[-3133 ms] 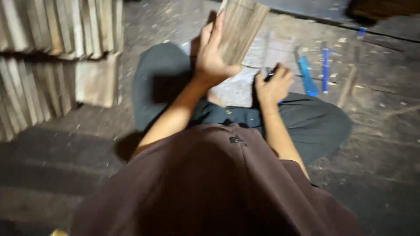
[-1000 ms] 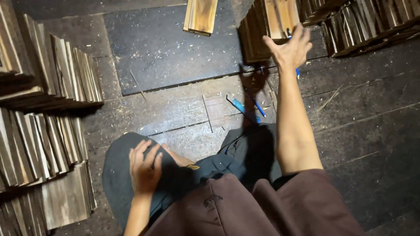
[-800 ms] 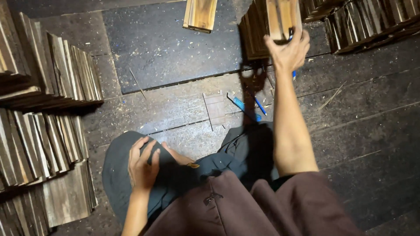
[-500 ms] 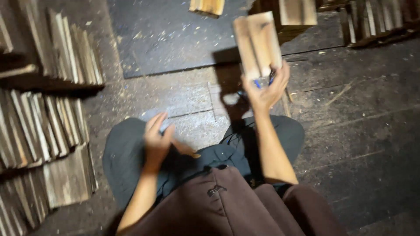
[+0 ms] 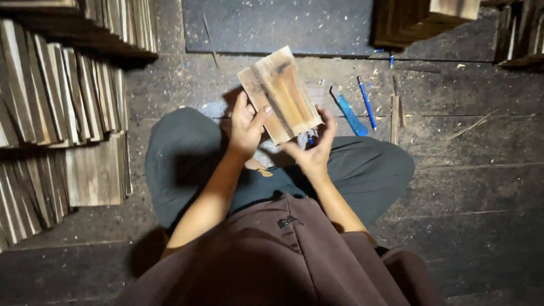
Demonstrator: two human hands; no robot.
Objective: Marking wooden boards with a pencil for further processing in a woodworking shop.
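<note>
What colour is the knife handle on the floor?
Blue, on the knife beside the pen; head view.

- The dark plank floor point(image 5: 464, 187) is carrying everything, with pale wood chips lying scattered over it.
- Rows of thin wooden slats point(image 5: 62, 96) are standing on edge well to the left of the hands.
- A blue cutter point(image 5: 349, 115), a blue pen point(image 5: 366, 103) and a thin wood strip point(image 5: 395, 110) are lying just right of the hands.
- A dark flat board point(image 5: 277, 25) is lying beyond the hands.
</note>
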